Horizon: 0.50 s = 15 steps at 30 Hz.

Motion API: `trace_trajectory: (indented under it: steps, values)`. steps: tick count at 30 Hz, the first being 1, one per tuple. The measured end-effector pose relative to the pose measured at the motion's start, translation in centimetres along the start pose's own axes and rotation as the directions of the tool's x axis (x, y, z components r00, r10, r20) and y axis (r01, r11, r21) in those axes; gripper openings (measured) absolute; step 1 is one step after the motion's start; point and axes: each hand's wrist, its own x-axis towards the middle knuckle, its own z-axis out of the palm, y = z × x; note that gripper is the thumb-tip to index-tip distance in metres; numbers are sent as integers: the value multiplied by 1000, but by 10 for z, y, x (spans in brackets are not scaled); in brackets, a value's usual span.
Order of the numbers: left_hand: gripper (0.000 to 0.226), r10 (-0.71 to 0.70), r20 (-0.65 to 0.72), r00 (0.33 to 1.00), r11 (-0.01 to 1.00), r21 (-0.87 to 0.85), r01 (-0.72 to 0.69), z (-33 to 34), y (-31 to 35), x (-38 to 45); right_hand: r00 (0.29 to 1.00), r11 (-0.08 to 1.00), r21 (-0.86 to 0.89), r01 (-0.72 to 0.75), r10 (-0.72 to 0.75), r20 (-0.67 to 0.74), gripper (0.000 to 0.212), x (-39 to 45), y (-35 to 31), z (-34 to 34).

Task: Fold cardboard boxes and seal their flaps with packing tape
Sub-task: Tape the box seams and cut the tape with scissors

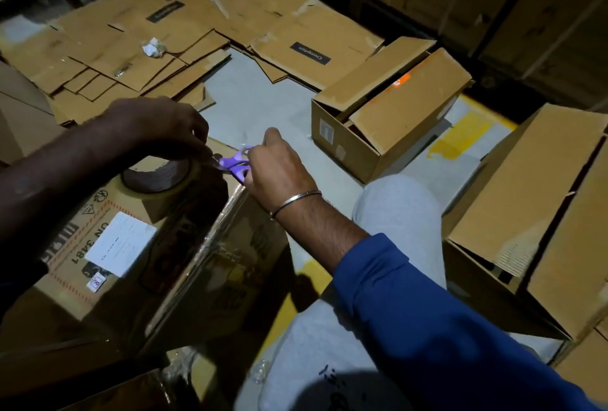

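- Sitting on the floor (260, 101) with a taped box (158, 256) close in front.
- Left hand (158, 124) curling its fingers around the tape end, right above the tape roll (158, 177) resting on top of the box.
- Right hand (276, 164) gripping purple scissors (235, 164), blades pointing at the tape by the left fingers.
- Shiny tape strip (214, 236) running down the box seam.
- Lying flat farther away: cardboard sheets (138, 48).
- Standing to the right, flaps half open: another box (388, 114).

Your head view dim, corners near black; glare on tape strip (210, 246); edges bowed, slight motion blur.
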Motion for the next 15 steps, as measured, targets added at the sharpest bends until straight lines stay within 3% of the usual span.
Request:
trace_trajectory:
  steps: [4, 9, 13, 15]
  values:
    - [21, 51, -159, 986, 999, -5, -52, -6, 12, -6, 998, 1000, -29, 6, -8, -66, 33, -2, 18, -19]
    - [24, 128, -373, 919, 953, -209, -218, -26, 60, -10, 981, 971, -233, -45, -2, -195, 27, -17, 71, -74]
    - [36, 177, -544, 820, 842, -348, -412, -35, 135, 3, 968, 922, -364, -134, 43, -248, 27, -42, 128, -128]
    - [33, 177, -571, 802, 766, -432, -476, -39, 179, 11, 958, 865, -457, -205, 81, -277, 27, -61, 162, -152]
